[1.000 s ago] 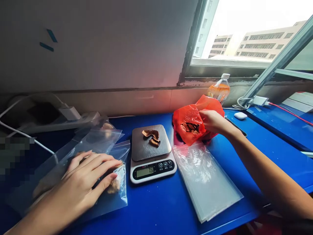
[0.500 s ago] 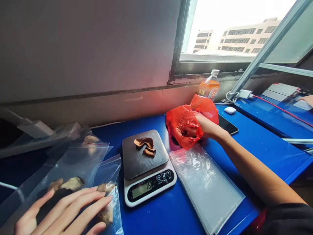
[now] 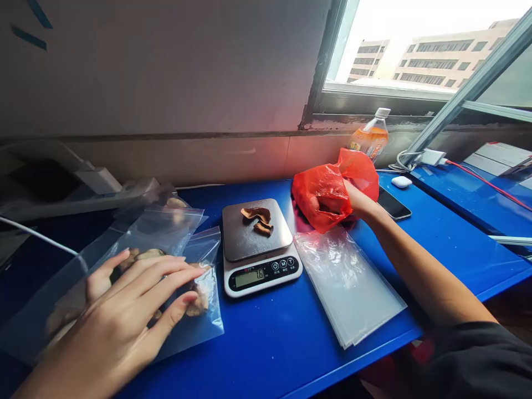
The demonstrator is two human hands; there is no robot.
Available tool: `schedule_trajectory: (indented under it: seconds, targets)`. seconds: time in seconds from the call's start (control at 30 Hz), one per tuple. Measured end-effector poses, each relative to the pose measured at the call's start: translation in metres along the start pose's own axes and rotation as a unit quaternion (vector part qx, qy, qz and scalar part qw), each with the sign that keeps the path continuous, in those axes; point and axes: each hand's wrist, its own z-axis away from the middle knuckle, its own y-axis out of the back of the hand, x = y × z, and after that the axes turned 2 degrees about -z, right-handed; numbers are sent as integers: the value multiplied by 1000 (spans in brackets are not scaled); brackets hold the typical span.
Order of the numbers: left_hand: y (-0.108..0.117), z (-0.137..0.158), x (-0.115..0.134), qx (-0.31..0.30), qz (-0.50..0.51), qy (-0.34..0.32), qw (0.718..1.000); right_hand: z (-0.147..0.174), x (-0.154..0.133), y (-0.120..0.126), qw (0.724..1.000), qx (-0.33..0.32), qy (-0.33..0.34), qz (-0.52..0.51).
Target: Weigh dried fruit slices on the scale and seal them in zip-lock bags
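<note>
My left hand (image 3: 128, 305) lies with its fingers stretched over clear zip bags (image 3: 211, 324) that hold brown and pale dried pieces. On the right, my right hand (image 3: 356, 200) reaches into a crinkled red plastic bag (image 3: 313, 185), which hides its fingers. Between the hands stands a digital kitchen scale (image 3: 243, 246); its display appears to read 7.6. Two curled, brown dried slices (image 3: 256, 214) rest on the back part of its plate. A stack of flat clear plastic bags (image 3: 353, 293) lies right of the scale, in front of the red bag.
Behind the red bag stands an orange drink bottle (image 3: 372, 136). A phone (image 3: 394, 204) and a white earbud case (image 3: 401, 182) are to its right. A power strip with a white charger (image 3: 98, 178) runs along the wall at left. A metal frame (image 3: 449, 116) slants up on the right.
The view has shifted, so the scale and bags appear higher and further right. My left hand still lies over the zip bags, and my right hand remains inside the red bag.
</note>
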Motion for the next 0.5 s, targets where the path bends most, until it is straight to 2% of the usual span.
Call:
schedule_trajectory:
  seconds: [0.07,0.17,0.23,0.27,0.33,0.37,0.4,0.43,0.47,0.5]
  targets:
    - [-4,0,1,-6,-3,-5,1000,-2,0,9,999,-7,46,9]
    - [-5,0,5,-17,3,-15,1000,6,-3,29,995,74,40,59]
    - [-4,-1,8,-12,5,-29,999,20,-10,48,980,172,12,100]
    - [-4,-1,10,-9,6,-34,999,30,-17,57,964,237,4,122]
    - [-4,-1,13,-10,10,-41,999,50,-39,68,911,380,4,160]
    - [-5,0,14,-18,13,-43,999,59,-54,68,889,426,17,164]
    - [-6,0,14,-30,17,-44,998,66,-70,64,887,429,44,164]
    - [-8,0,14,-42,22,-42,998,70,-87,55,899,395,98,162]
    - [-11,0,14,-53,27,-36,998,72,-103,43,918,324,170,150]
    - [-13,-1,13,-63,32,-29,997,70,-117,27,920,261,264,128]
